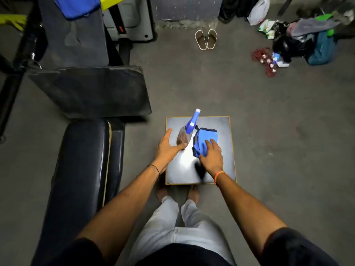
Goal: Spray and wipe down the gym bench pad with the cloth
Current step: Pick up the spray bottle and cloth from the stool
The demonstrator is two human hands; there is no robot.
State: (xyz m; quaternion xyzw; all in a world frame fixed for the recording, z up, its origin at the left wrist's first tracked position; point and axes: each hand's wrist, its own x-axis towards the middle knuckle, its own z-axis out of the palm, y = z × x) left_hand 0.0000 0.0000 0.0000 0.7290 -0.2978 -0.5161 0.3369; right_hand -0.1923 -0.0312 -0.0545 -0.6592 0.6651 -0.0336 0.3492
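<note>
A: Two hands over the small square stand, neither with a full grasp yet. Left hand: fingers spread wide, thumb side touching the base of the spray bottle, not closed around it.

B: And the right hand?

A: Palm down on the cloth, fingers draped over its near edge. Pressing or starting to gather it; I cannot tell whether any fabric is pinched underneath.

B: Position of the bottle?

A: Leaning on the stand, blue trigger head pointing away from the person, clear body toward the left hand. The blue cloth lies just beside it, touching or nearly so.

B: Step in hand?

A: Judged as pick-up of the supplies. Nothing sprayed, nothing wiped, going by how things lie.

B: Bench pad?

A: Long dark bench pad to the person's left, close beside the stand, bare and glossy. A wider black pad sits beyond it.

B: Next move calls for?

A: Left hand must wrap the bottle neck with a finger on the trigger; right must bunch the cloth. Then turn left toward the pad.
</note>
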